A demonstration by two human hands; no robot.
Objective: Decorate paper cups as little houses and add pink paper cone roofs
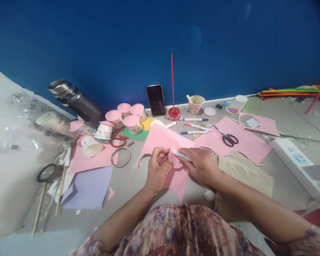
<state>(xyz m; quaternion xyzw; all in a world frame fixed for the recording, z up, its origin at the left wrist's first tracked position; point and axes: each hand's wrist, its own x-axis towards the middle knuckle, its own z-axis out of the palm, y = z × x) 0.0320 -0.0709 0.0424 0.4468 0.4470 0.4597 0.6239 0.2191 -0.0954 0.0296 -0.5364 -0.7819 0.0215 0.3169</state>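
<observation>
My left hand (158, 170) pinches the edge of a small pink paper piece (172, 158) near the middle of the desk. In my right hand (204, 164) is a white tube that looks like a glue stick (181, 155), its tip against that paper. Under both hands lies a larger pink paper sheet (162, 137) with curved cut-outs. Scissors (227, 137) with black handles rest to the right on another pink sheet (245, 144). To the left, several paper cups (133, 128) stand upside down with pink paper discs on top.
Markers (196, 126) lie beyond my hands, before a phone (155, 100) and a red stick on a round base (174, 113). A tape roll (121, 157), purple paper (89, 188) and dark flask (77, 101) are left. A power strip (298, 160) sits at right.
</observation>
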